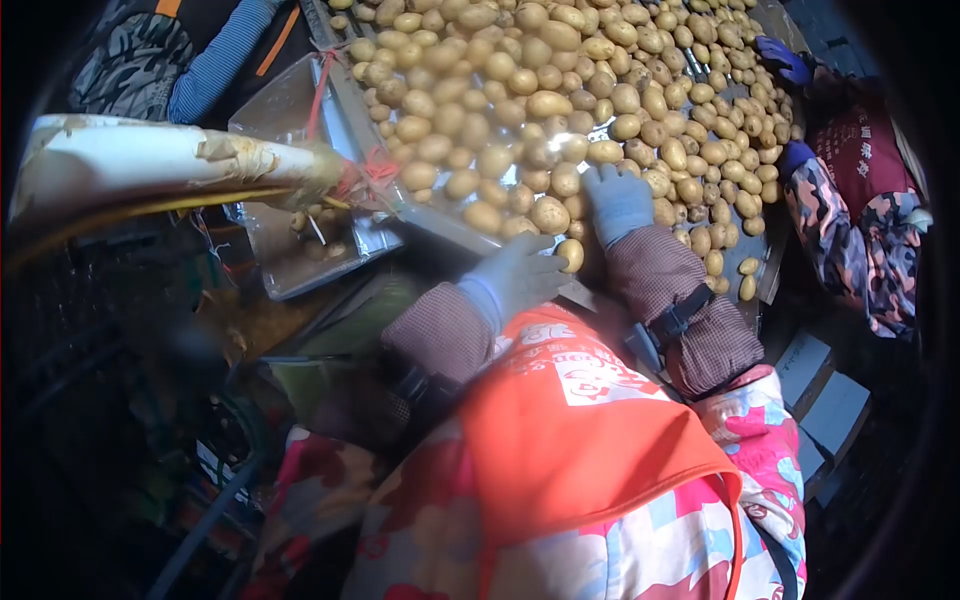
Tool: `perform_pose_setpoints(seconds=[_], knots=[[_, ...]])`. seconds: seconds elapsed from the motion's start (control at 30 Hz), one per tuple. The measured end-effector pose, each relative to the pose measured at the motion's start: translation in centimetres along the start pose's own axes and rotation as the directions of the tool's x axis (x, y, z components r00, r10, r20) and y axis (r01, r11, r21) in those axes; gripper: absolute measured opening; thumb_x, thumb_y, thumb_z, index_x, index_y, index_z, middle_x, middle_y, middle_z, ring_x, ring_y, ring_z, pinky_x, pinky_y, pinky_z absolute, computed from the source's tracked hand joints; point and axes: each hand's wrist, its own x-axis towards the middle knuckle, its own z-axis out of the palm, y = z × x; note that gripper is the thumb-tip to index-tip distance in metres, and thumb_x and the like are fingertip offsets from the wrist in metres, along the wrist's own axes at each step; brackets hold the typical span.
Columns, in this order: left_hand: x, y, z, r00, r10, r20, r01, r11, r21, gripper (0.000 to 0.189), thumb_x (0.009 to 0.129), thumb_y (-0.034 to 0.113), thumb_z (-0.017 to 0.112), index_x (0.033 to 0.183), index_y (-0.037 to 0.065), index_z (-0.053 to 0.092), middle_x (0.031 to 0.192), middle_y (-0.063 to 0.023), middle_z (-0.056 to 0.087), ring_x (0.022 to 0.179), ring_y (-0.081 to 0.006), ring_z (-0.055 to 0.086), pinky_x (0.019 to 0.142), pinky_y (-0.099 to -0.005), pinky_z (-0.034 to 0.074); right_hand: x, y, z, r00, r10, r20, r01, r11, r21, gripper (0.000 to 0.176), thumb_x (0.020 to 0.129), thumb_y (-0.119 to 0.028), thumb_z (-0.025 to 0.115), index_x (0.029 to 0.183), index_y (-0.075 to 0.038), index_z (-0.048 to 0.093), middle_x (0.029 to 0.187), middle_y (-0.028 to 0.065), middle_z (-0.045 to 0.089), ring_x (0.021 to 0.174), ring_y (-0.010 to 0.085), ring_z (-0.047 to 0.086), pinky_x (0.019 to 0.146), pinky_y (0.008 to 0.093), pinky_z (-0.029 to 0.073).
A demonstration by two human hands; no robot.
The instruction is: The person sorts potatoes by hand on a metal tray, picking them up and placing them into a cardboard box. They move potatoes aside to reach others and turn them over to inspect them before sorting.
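Note:
Many potatoes [549, 215] cover a wide sorting surface across the top of the view. My left hand [517, 272], in a grey-blue glove, is at the near edge of the surface, its fingers stretched to the right beside a small yellow potato [570, 255]. It seems to hold nothing. My right hand [618, 200], in the same kind of glove, reaches farther in and lies among the potatoes with its fingers spread and pointing away from me. Whether its fingertips touch a potato is hard to tell.
A white pipe [180, 165] with peeling tape comes in from the left, tied with red string. Below it is a clear plastic-covered tray [290, 240]. Co-workers stand at upper left and right, one with a purple glove [783, 60]. White boxes [835, 410] are at lower right.

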Motion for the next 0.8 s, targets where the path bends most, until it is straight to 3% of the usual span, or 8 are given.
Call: perform_pose_setpoints(seconds=[0.13, 0.23, 0.27, 0.47, 0.53, 0.57, 0.7, 0.8], knots=[[-0.1, -0.9, -1.5, 1.0, -0.01, -0.011, 0.009, 0.999, -0.032, 0.058, 0.102, 0.045, 0.049, 0.148, 0.011, 0.043, 0.146, -0.0159, 0.052, 0.125, -0.0341, 0.058, 0.109, -0.0473, 0.043, -1.1, 0.7, -1.4, 0.965, 0.224, -0.138, -0.109, 0.818, 0.565, 0.035, 0.087, -0.018, 0.072, 0.121, -0.01, 0.064, 0.11, 0.0091, 0.068, 0.093, 0.0264, 0.066, 0.076, 0.0418, 0.055], [-2.5, -1.0, 1.1, 0.992, 0.123, 0.005, -0.123, 0.992, 0.006, 0.052, 0.101, 0.043, 0.051, 0.143, 0.011, 0.049, 0.139, -0.015, 0.057, 0.12, -0.0324, 0.062, 0.103, -0.0457, 0.048, -3.9, 0.0, -6.0, 0.959, 0.132, 0.251, -0.25, -0.024, 0.968, 0.043, 0.094, -0.015, 0.069, 0.134, -0.005, 0.06, 0.118, 0.0093, 0.067, 0.1, 0.0183, 0.065, 0.085, 0.0368, 0.054], [-4.1, -0.9, 2.6, 0.984, 0.176, 0.014, -0.177, 0.984, 0.023, 0.05, 0.101, 0.042, 0.052, 0.141, 0.01, 0.051, 0.137, -0.0147, 0.059, 0.118, -0.0318, 0.063, 0.101, -0.0451, 0.05, -4.5, 0.2, -7.3, 0.914, -0.028, 0.404, -0.405, -0.097, 0.909, 0.044, 0.098, -0.014, 0.064, 0.139, 0.0, 0.055, 0.124, 0.0077, 0.065, 0.109, 0.0135, 0.06, 0.094, 0.0336, 0.051], [-6.0, 0.4, 2.3, 0.972, 0.235, -0.012, -0.235, 0.969, -0.078, 0.038, 0.099, 0.033, 0.059, 0.125, 0.006, 0.063, 0.117, -0.0107, 0.069, 0.104, -0.0246, 0.067, 0.086, -0.0351, 0.059, -4.2, -4.8, -3.7, 0.996, -0.064, 0.068, 0.02, 0.853, 0.521, 0.064, 0.081, -0.016, 0.073, 0.142, -0.012, 0.052, 0.119, 0.0141, 0.064, 0.102, 0.0332, 0.064, 0.083, 0.0432, 0.053], [-6.8, 0.7, 2.7, 0.988, 0.146, -0.053, -0.155, 0.908, -0.39, 0.037, 0.099, 0.031, 0.059, 0.123, 0.004, 0.064, 0.115, -0.0094, 0.07, 0.102, -0.0205, 0.067, 0.084, -0.0306, 0.058, -2.9, -5.7, -2.9, 0.995, -0.033, 0.099, -0.004, 0.937, 0.35, 0.068, 0.078, -0.02, 0.074, 0.141, -0.013, 0.051, 0.118, 0.0148, 0.063, 0.105, 0.0356, 0.063, 0.085, 0.0465, 0.053], [-6.9, 0.2, 2.2, 0.957, 0.284, -0.058, -0.289, 0.93, -0.225, 0.032, 0.098, 0.023, 0.062, 0.123, 0.004, 0.064, 0.116, -0.0102, 0.069, 0.104, -0.0197, 0.066, 0.085, -0.0299, 0.057, -2.3, -6.1, -2.6, 0.994, -0.016, 0.111, -0.013, 0.966, 0.259, 0.069, 0.076, -0.022, 0.075, 0.14, -0.013, 0.05, 0.118, 0.0151, 0.063, 0.106, 0.0368, 0.063, 0.085, 0.0482, 0.053], [-6.6, -1.9, -2.5, 0.744, 0.656, 0.128, -0.628, 0.621, 0.47, 0.031, 0.099, 0.021, 0.063, 0.127, 0.006, 0.062, 0.12, -0.0108, 0.067, 0.107, -0.0184, 0.065, 0.084, -0.0268, 0.056, -2.3, -4.2, -0.6, 0.999, -0.004, 0.035, -0.019, 0.784, 0.621, 0.07, 0.079, -0.019, 0.076, 0.143, -0.013, 0.049, 0.126, 0.0148, 0.063, 0.117, 0.0324, 0.061, 0.093, 0.0444, 0.052], [-9.0, -0.6, 0.1, 0.889, 0.446, -0.106, -0.427, 0.889, 0.165, 0.038, 0.103, 0.033, 0.054, 0.131, 0.007, 0.059, 0.116, -0.0104, 0.068, 0.092, -0.0162, 0.063, 0.075, -0.0263, 0.053, -3.4, -3.5, -4.9, 0.926, -0.187, 0.328, -0.328, 0.032, 0.944, 0.063, 0.096, -0.026, 0.065, 0.152, -0.006, 0.044, 0.141, 0.0133, 0.057, 0.129, 0.0261, 0.055, 0.11, 0.0385, 0.042]])
